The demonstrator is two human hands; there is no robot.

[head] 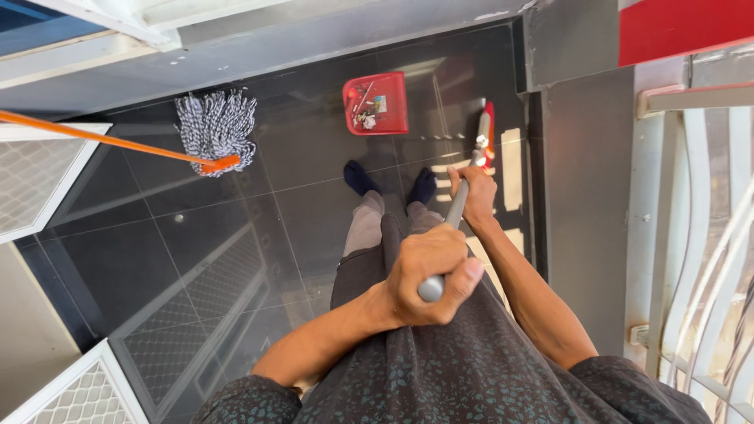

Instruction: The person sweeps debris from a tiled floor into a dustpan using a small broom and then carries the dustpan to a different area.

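Left hand (428, 275): fist clenched round the top end of the grey pole (455, 210), thumb pressed over the tip, forearm reaching in from lower left.
Right hand (475, 196): lower on the same pole, fingers wrapped tight, arm stretched down along the right side.
Pole: slanting from the left fist down and away through the right hand to the red-and-white broom head (486, 133) on the floor (157, 251).
Broom head: beyond both grips, just past the right hand, near the wall, right of the dustpan.
Count: two hands, one pole, one red dustpan (377, 102), one mop (216, 129), two dark-socked feet (391, 180).
Dustpan: on the dark tiles ahead of the feet, bits of litter inside.
Mop: grey strings, orange handle, well left of the hands, untouched.
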